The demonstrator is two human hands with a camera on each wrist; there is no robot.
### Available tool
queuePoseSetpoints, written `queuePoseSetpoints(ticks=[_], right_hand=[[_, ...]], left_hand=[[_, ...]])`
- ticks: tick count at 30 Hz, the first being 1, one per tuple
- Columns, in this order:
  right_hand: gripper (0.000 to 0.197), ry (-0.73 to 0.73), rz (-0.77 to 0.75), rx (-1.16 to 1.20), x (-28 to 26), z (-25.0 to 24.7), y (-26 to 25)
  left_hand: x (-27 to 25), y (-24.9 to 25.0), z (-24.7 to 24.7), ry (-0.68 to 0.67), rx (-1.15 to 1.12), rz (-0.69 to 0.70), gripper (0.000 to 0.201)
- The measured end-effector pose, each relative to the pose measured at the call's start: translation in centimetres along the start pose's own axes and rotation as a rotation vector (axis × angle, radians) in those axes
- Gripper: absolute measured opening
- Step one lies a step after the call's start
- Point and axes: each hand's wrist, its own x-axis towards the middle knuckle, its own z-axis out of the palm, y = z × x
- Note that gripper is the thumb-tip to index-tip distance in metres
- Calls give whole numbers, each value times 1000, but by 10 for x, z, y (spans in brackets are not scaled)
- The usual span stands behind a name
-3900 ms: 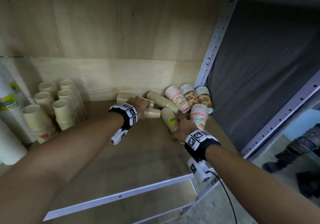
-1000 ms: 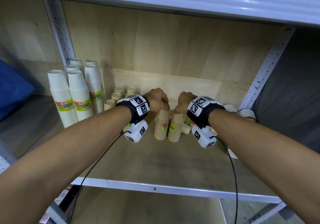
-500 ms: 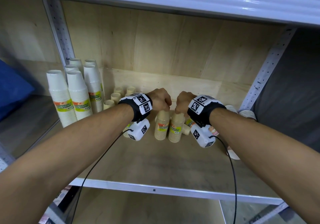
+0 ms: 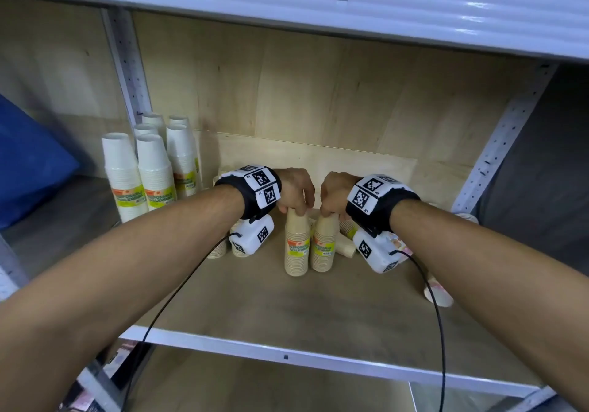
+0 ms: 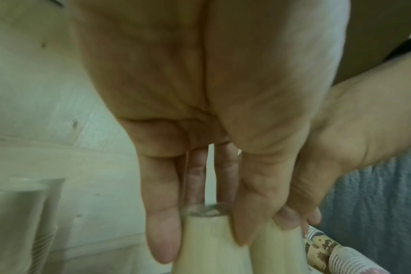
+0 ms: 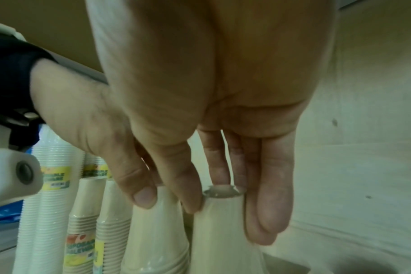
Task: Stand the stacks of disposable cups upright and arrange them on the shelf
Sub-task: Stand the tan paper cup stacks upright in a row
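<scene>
Two tan cup stacks with yellow labels stand upright side by side at the middle of the wooden shelf (image 4: 255, 303). My left hand (image 4: 294, 193) grips the top of the left stack (image 4: 297, 245), fingers and thumb round its top end (image 5: 204, 233). Beside it, my right hand (image 4: 331, 194) grips the top of the right stack (image 4: 324, 242) the same way (image 6: 223, 222). Another tan stack (image 4: 345, 247) lies on its side behind them. A patterned stack (image 4: 438, 293) lies toppled at the right.
Tall white cup stacks (image 4: 153, 172) stand upright at the back left, short tan stacks (image 4: 220, 249) partly hidden behind my left wrist. A metal upright (image 4: 497, 147) bounds the right side, a white shelf edge (image 4: 318, 360) the front. A blue object (image 4: 28, 162) sits far left.
Since 3.9 s ago both stacks went from lying down to standing upright. Over the last second my hands and the two stacks have barely moved.
</scene>
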Motion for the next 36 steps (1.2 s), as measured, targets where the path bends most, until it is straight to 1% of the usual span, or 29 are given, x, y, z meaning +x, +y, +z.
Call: queuePoseSetpoints(ticks=[1,3,6,9,12,15,17,20,24,29,36], right_hand=[[12,-17,-20,3,1,-1,-2],[11,-55,-58,6,-2,-6,-10],[20,-123,-109,53,-3,-6,-24],[19,-192,-151,143,-4,-3,-41],[21,-217,-182,169,-5,-2,-59],[22,-213,-212,219,-4,2,-76],[20,-181,-235,230,-3,5,-87],[18,-144,-270,244,-1,8,-100],[13,-119,-308,247,2,10,-112],[23,-105,-335,220,8,13,-125],[26,-121,-339,196,8,18,-137]], left_hand=[[-3,-1,-1,-8,5,-8,35],[-9,-6,-3,-22,0,-31,34],[-19,-15,-4,-54,-16,-76,33],[-30,-30,-7,-51,-33,-120,27],[-45,-46,-11,-34,-39,-158,23],[-61,-61,-15,-11,-46,-191,19],[-70,-71,-18,31,-35,-209,19],[-81,-84,-20,56,-43,-236,27],[-91,-99,-22,75,-52,-268,28],[-97,-111,-24,93,-14,-269,30],[-99,-125,-19,63,-23,-280,32]])
